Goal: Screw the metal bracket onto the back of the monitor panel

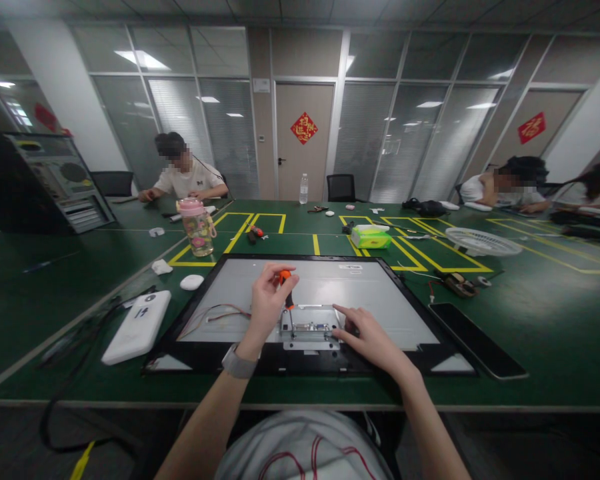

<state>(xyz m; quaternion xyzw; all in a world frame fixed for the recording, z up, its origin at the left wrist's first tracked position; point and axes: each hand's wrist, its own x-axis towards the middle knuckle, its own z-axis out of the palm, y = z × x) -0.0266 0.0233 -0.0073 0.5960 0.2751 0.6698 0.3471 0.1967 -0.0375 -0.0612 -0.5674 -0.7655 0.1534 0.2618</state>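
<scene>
A flat display panel (395,293) with a black frame and grey back lies on the green table. Near its front edge sits a metal bracket (310,343) with a small circuit board. My left hand (270,300) grips an orange and black screwdriver (288,290), held upright with its tip down at the left part of the bracket. Fingers apart, my right hand (363,333) touches the bracket's right side with its fingertips. Thin wires (215,313) run across the panel's left part, partly behind my left hand.
A white power bank (137,327), a white case (191,283) and a pink bottle (197,230) stand or lie left. A black phone (477,340) lies right. Beyond are a green tissue pack (371,237) and a white fan grille (483,241). Other people sit at the far side.
</scene>
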